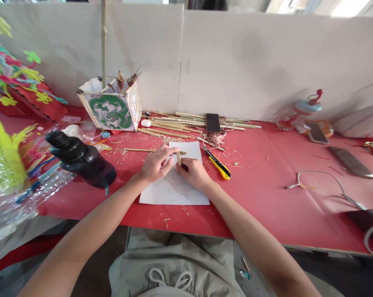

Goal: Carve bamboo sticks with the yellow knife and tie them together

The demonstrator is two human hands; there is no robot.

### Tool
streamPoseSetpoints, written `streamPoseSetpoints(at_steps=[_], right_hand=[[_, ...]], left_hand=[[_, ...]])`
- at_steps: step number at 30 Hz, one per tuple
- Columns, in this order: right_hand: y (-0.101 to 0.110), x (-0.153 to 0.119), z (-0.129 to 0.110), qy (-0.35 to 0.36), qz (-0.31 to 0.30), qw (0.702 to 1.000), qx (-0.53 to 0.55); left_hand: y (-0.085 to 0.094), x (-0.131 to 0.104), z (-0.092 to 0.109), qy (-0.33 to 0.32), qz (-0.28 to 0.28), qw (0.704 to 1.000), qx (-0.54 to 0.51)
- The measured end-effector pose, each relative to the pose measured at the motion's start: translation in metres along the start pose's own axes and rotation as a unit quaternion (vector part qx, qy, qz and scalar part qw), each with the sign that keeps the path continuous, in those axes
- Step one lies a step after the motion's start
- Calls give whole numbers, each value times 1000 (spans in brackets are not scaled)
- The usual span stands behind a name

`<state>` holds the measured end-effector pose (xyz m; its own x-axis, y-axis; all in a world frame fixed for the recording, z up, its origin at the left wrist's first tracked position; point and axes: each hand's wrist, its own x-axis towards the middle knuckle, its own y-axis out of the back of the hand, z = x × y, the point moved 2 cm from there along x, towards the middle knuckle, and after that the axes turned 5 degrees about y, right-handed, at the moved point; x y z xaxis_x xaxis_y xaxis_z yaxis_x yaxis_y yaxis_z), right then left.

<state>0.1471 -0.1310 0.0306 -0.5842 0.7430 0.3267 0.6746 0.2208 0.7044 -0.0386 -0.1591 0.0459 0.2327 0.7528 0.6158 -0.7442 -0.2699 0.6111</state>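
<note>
A white paper sheet [161, 192] lies on the red table, under both hands. Over its upper part my right hand [194, 171] is closed around the lower end of a short bamboo piece [179, 159], which points upward. My left hand [157, 164] is beside it, fingers apart, with the index fingertip at the top of the piece. Another thin strip [182, 153] shows just behind the fingers. To the right of the paper lies a yellow and black utility knife [217, 163]. A bamboo stick [138, 149] extends left of my left hand.
Bamboo strips [167, 126] and a phone [213, 123] lie along the back. A dragon-patterned lantern box [110, 111] and a dark bottle [83, 161] stand left. Plastic wrap [7, 206] covers the left edge. A cable [325, 175] runs at right.
</note>
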Motion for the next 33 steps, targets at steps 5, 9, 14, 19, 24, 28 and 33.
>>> streamPoseSetpoints(at_steps=[5,9,14,19,24,28,33], right_hand=[[1,0,-2,3,-6,1000,-4],[1,0,-4,7,-8,1000,-6],[0,0,-3,5,-17,1000,-18],[2,0,-2,-11,17,1000,-10],[4,0,-4,-13,18,1000,21],[3,0,-5,-5,10,999,45],[3,0,-3,-2,9,998,56]], left_hand=[[0,1,-1,3,15,1000,-23],[0,2,-1,10,21,999,-25],[0,1,-6,63,63,994,-59],[7,5,-6,80,121,988,-54],[11,7,-1,57,142,987,-46],[9,6,-2,66,146,986,-48],[8,6,-4,59,150,986,-45]])
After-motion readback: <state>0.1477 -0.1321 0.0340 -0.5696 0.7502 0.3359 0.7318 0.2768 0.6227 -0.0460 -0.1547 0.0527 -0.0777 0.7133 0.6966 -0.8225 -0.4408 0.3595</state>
